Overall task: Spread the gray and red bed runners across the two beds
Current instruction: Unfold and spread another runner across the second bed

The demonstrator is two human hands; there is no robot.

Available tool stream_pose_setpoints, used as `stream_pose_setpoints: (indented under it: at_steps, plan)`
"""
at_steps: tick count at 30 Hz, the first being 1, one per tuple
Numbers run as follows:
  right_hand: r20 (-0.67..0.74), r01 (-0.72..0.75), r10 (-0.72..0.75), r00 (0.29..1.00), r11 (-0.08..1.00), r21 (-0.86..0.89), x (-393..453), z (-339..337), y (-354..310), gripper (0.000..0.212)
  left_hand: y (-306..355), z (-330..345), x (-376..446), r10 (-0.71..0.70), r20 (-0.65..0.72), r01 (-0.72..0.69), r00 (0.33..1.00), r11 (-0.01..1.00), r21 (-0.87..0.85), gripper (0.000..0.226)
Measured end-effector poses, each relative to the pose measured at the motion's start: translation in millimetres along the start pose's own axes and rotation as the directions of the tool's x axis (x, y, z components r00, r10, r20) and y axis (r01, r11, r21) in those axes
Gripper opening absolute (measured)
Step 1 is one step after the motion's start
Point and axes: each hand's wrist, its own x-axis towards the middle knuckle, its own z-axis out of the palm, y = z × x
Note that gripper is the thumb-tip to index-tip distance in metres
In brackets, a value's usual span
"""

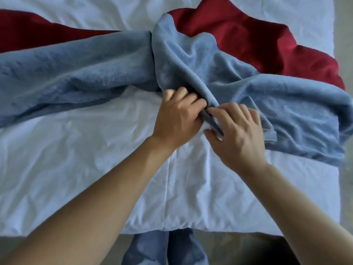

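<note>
Gray runner: your gray bed runner (80, 73), blue-gray and fleecy, sprawls across the bed from the left edge to the right edge, bunched and rumpled, nowhere flat. At the middle it gathers into a thick raised fold that runs from the far side down toward you.

Left hand: your left hand (179, 119) is right at the near end of that fold, fingers curled, the grip pinching the fabric ridge from its left side.

Right hand: your right hand (236, 134) sits just beside the left, almost touching it. Thumb and forefinger are pressed on the same fold from the right, and the other fingers lie spread over the runner's hemmed corner.

Red runner: the red bed runner (257, 44) lies on the far side of the gray one, and the gray one overlaps its near edge. One red stretch shows at far left, a larger crumpled stretch at far right, reaching toward the right edge of the bed.

Bed: the white bedding (95, 159) is creased and bare on the near side, between the gray runner and you, with a seam running straight toward you under your wrists.

Near edge: your legs in blue trousers (152, 249) stand right against the near edge of the bed.

Floor: a pale floor (345, 188) shows along the bed's right side.
</note>
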Motion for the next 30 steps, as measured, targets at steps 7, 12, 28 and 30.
stream_pose_setpoints:
  at_steps: [7, 12, 28, 30]
  plan:
    - [-0.14, -0.032, 0.027, 0.99, 0.999, -0.038, 7, -3, 29, 0.02, -11, -19, -17, -0.03, -0.088, 0.041, 0.996, 0.99, 0.132, 0.01]
    - [-0.022, -0.197, 0.196, 0.98, 0.975, -0.099, -28, -14, 63, 0.028, -21, -30, -20, -0.196, -0.145, 0.221, 0.97, 0.958, 0.185, 0.019]
    - [0.171, 0.052, -0.067, 0.983, 0.994, 0.091, -45, 39, -39, 0.015, -67, -45, -101, -0.206, 0.028, 0.199, 0.978, 0.968, 0.152, 0.006]
    - [0.223, 0.041, -0.053, 0.973, 0.998, 0.057, -61, 45, -49, 0.013, -67, -42, -98, -0.189, 0.051, 0.182, 0.981, 0.976, 0.123, 0.007]
